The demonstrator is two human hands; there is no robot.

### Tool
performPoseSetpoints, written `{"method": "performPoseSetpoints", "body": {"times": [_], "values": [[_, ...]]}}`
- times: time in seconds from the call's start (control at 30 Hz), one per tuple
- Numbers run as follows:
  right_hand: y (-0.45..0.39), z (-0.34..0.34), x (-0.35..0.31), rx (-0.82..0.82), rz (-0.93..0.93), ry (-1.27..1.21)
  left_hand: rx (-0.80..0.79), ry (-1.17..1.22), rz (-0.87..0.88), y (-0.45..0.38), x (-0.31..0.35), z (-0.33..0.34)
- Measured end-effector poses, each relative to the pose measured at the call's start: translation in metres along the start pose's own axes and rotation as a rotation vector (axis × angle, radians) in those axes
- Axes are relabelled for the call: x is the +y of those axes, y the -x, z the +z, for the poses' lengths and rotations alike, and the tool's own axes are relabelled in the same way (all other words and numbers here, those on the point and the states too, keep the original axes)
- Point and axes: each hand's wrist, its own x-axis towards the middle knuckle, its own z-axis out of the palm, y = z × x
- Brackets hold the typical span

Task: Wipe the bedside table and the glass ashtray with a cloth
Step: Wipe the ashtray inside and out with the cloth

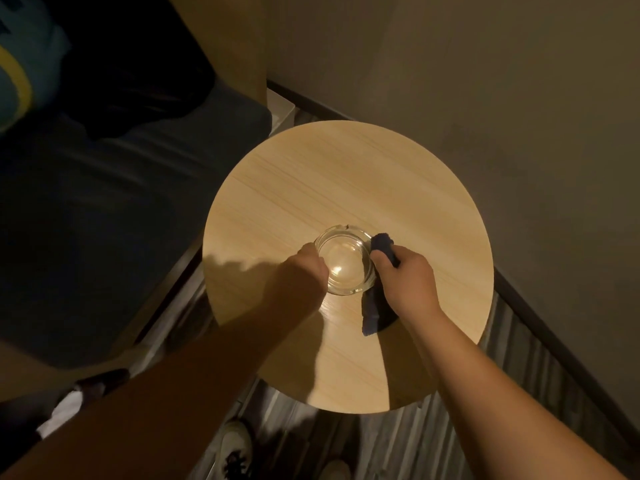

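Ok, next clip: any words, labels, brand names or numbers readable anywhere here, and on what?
None can be read.
Round wooden table: bare wood grain, no text.
Glass ashtray: clear, no marking visible.
Dark blue cloth: no label showing.
Fabric on the bed, top left: a blue and yellow shape, too cut off to tell whether it is lettering.

You stand in a dim bedroom, where a round wooden bedside table (346, 188) sits between a dark-sheeted bed (104, 209) at left and a plain wall (485, 81) at right, shoes (235, 445) on the striped floor (398, 445).
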Motion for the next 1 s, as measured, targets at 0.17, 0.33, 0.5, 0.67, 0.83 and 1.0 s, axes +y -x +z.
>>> {"method": "performPoseSetpoints", "body": {"times": [0.17, 0.33, 0.5, 0.67, 0.83, 1.0], "values": [[-0.017, -0.013, -0.003, -0.132, 0.025, -0.081, -0.110, 0.029, -0.082, -0.017, -0.016, -0.002], [-0.026, -0.011, 0.000, -0.108, -0.074, 0.058, -0.269, 0.327, -0.388, -0.040, -0.019, -0.009], [-0.032, -0.004, 0.001, -0.054, -0.123, 0.059, -0.279, 0.289, -0.373, -0.040, -0.022, -0.007], [-0.042, -0.007, -0.005, -0.136, -0.201, 0.133, -0.283, 0.341, -0.192, -0.045, -0.037, -0.008], [-0.036, -0.008, -0.001, -0.136, -0.226, 0.188, -0.294, 0.377, -0.120, -0.060, -0.047, -0.017], [0.001, 0.015, 0.004, 0.081, -0.079, 0.129, -0.052, 0.305, -0.370, -0.014, 0.000, -0.011]]}}
